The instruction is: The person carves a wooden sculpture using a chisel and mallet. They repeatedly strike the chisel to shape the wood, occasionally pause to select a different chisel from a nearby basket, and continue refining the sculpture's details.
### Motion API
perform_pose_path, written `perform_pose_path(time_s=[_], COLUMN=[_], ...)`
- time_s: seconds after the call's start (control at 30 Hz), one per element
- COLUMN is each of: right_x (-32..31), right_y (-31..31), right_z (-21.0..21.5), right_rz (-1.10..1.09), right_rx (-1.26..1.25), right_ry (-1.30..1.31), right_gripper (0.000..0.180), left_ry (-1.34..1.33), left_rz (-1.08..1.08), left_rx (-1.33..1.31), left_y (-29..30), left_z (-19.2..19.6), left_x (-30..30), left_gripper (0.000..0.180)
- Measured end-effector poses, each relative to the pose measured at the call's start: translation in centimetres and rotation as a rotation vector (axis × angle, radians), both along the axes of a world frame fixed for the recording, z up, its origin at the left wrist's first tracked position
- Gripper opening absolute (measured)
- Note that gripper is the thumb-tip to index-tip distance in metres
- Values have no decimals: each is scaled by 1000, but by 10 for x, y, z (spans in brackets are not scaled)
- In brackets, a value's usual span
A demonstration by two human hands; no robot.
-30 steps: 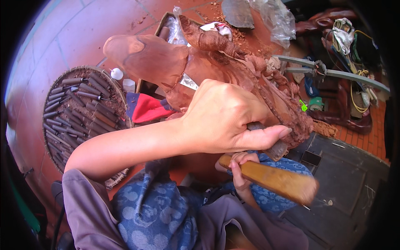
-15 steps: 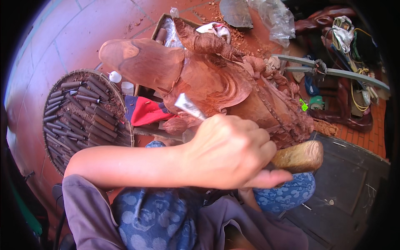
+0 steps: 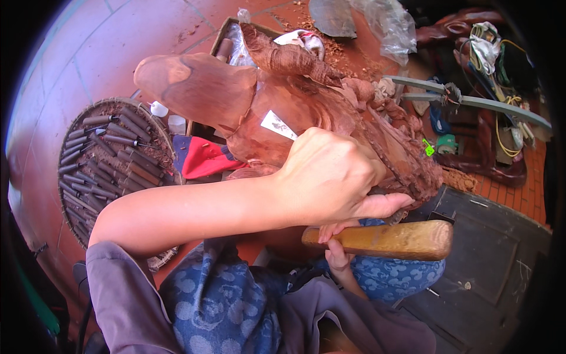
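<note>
Chisel [image 3: 277, 124] and mallet [image 3: 395, 240] are both in my hands. My left hand [image 3: 333, 171] is curled tight around the chisel, with my thumb poking out to the right. The flat, pale blade sticks out past my knuckles, over the big red-brown wood carving [image 3: 312, 97]. I can't tell if its tip touches the wood. The end of the handle peeks out under my thumb, at the near side of the carving.

My right hand [image 3: 338, 255] is closed around the thin end of the mallet, also at the near side of the carving. The mallet is yellow-brown, and its fat end points right. It is just beside the chisel's handle, but I can't tell if the two touch.

The carving lies in front of me, smooth and round at its left end and bumpy at its right. Left of the carving is a round woven basket [image 3: 60, 171] with lots of dark-handled tools [image 3: 138, 162] in it. A red and blue cloth [image 3: 203, 158] is between the basket and the carving. Behind the carving is a crumpled clear plastic bag [image 3: 386, 26]. A black board [image 3: 489, 248] is right of the carving, on my side.
</note>
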State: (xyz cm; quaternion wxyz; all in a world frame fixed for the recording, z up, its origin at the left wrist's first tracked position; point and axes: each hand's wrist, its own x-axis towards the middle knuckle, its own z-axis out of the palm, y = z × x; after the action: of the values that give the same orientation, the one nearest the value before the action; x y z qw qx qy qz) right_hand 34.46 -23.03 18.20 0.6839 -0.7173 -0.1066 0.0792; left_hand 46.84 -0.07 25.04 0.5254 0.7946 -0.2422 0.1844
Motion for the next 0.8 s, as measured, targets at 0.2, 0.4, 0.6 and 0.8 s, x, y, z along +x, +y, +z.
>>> perform_pose_path(time_s=[0.2, 0.4, 0.6, 0.8], right_x=[-17, -18, -9, -7], right_y=[-12, -4, 5, 13], right_z=[-4, 0, 10, 14], right_rz=[-54, -76, -117, -137], right_rx=[-11, -163, -220, -275], right_ry=[109, 54, -24, -23], right_gripper=[29, 33, 29, 26], left_ry=[-84, 5, 12, 3], left_rz=[-18, -21, -28, -38], left_rx=[-55, 14, -9, -15], left_y=[-6, -4, -3, -3], left_z=[0, -3, -3, -2], left_x=[-7, -6, -4, -2], left_gripper=[52, 52, 49, 45])
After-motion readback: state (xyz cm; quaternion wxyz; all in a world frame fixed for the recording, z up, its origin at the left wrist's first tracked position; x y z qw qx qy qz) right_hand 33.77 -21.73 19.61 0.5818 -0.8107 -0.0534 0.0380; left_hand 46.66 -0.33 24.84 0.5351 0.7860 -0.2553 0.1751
